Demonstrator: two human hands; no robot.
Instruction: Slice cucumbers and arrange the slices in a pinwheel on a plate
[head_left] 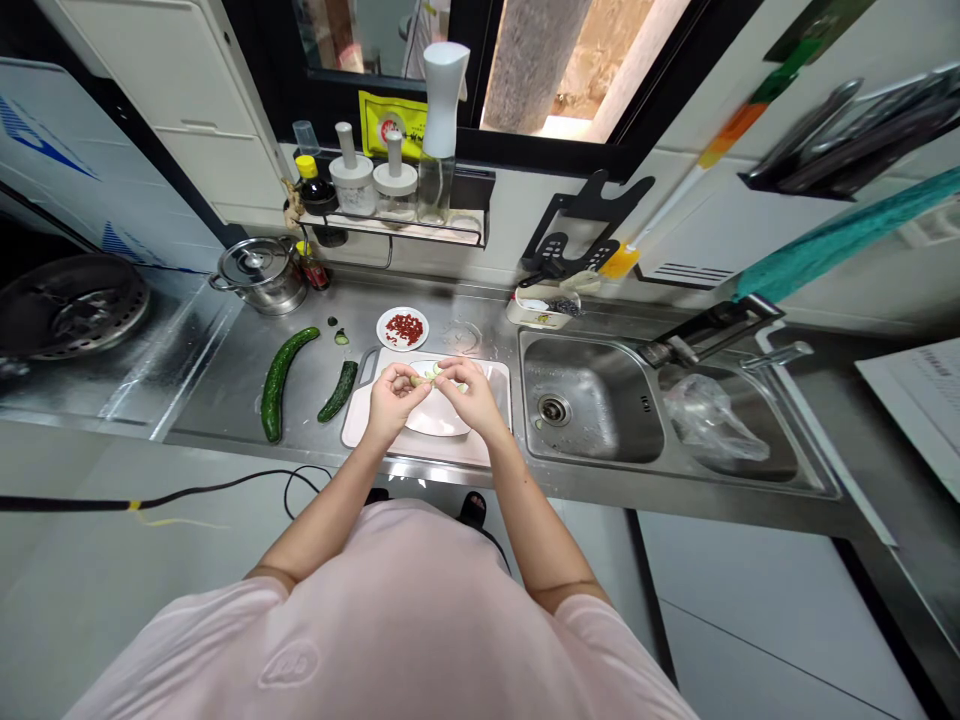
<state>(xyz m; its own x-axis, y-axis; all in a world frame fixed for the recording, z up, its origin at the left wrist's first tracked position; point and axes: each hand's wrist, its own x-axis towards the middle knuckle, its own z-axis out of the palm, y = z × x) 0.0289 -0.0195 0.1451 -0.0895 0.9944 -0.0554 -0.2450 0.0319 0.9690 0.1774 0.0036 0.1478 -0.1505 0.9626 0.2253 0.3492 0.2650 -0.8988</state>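
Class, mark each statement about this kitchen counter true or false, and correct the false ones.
1. The left hand and right hand pinch a pale green piece above a white plate. True.
2. The small plate holds chopped green herbs. False: it holds chopped red pieces.
3. A long cucumber and a shorter cucumber piece lie on the steel counter, left of the cutting board. True.
4. The steel pot stands in the sink. False: it stands at the counter's left end.
5. A plastic bag lies in the sink's right basin. True.

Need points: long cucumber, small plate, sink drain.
Cucumber (275,385), head view, middle of its body.
Small plate (380,329), head view, left rim.
Drain (554,409), head view, center of strainer.
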